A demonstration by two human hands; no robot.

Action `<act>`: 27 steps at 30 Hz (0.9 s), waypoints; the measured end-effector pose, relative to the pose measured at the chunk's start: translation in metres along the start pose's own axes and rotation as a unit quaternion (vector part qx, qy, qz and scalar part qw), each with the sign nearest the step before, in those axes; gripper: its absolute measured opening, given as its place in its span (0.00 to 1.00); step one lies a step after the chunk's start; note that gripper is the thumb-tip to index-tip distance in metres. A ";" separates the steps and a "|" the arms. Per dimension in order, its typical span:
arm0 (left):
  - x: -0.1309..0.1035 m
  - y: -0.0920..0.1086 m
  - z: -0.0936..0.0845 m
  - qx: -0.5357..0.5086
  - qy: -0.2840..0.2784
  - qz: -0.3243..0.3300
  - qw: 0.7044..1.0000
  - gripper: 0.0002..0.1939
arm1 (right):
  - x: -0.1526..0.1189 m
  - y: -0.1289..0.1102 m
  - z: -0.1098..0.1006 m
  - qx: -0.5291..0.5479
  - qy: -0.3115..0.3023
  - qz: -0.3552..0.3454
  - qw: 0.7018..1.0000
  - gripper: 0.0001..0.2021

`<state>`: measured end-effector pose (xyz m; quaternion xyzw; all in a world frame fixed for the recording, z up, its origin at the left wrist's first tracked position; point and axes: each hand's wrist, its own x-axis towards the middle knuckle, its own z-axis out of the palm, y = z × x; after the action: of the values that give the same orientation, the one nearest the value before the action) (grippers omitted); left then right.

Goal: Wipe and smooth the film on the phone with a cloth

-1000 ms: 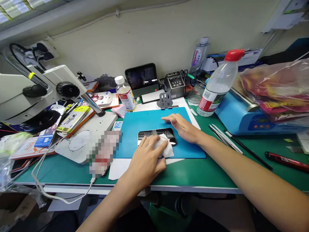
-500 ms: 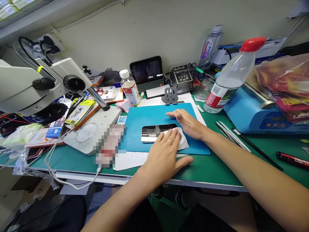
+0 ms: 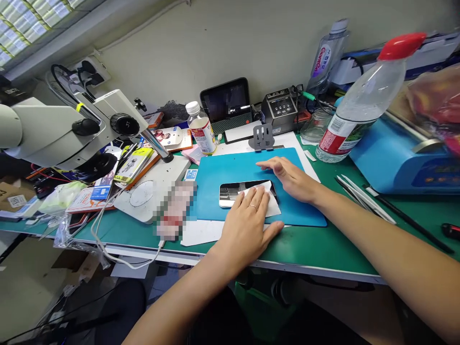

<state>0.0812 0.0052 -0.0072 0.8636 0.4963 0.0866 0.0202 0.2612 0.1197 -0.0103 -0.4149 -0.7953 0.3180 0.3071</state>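
Note:
A phone [image 3: 230,193] with a black glossy face and a pale rim lies flat on the blue mat [image 3: 223,167]. Over its right part is a thin white wipe [image 3: 273,207], tissue or cloth. My left hand [image 3: 249,223], a ring on one finger, rests palm down on that wipe with fingers stretched out and thumb apart, hiding part of the phone. Just right of the phone, my right hand [image 3: 293,179] is held with its fingers extended, nothing in it. Whether its edge touches the mat or phone's corner I cannot tell.
A microscope [image 3: 108,124] stands left. Behind the mat are a small bottle [image 3: 201,132], a grey bracket [image 3: 263,137] and a dark control box [image 3: 280,112]. A red-capped bottle [image 3: 354,120], tweezers [image 3: 366,199] and a blue machine [image 3: 402,165] are on the right.
The camera has turned left, so the scene sits further right. My left hand and the wipe have slid slightly left over the phone, whose right end now shows. My right hand stays extended beside it.

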 end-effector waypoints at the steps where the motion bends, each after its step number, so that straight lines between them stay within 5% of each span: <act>1: -0.008 0.001 0.000 -0.003 -0.002 0.001 1.000 0.36 | 0.000 0.000 0.000 -0.002 -0.003 0.001 1.000 0.48; 5: -0.024 -0.006 -0.001 -0.011 -0.015 -0.006 1.000 0.38 | 0.003 0.005 0.001 -0.017 -0.003 -0.009 1.000 0.48; 12: -0.035 -0.047 0.001 0.000 0.014 -0.086 0.996 0.35 | 0.003 0.006 0.001 -0.104 -0.028 -0.069 0.992 0.37; 15: -0.052 -0.042 0.010 0.006 0.046 -0.095 0.994 0.36 | -0.003 -0.003 0.001 -0.115 -0.071 -0.079 0.988 0.34; 19: -0.069 -0.035 0.017 0.000 0.070 -0.095 0.993 0.36 | -0.008 -0.014 0.006 -0.152 -0.118 -0.095 0.977 0.44; 27: -0.035 -0.062 0.014 -0.020 0.042 -0.100 0.994 0.35 | -0.013 -0.025 0.020 -0.234 -0.103 -0.099 0.962 0.40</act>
<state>0.0139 0.0074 -0.0333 0.8044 0.5790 0.1306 0.0250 0.2405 0.0923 -0.0068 -0.3592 -0.9120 0.1319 0.1478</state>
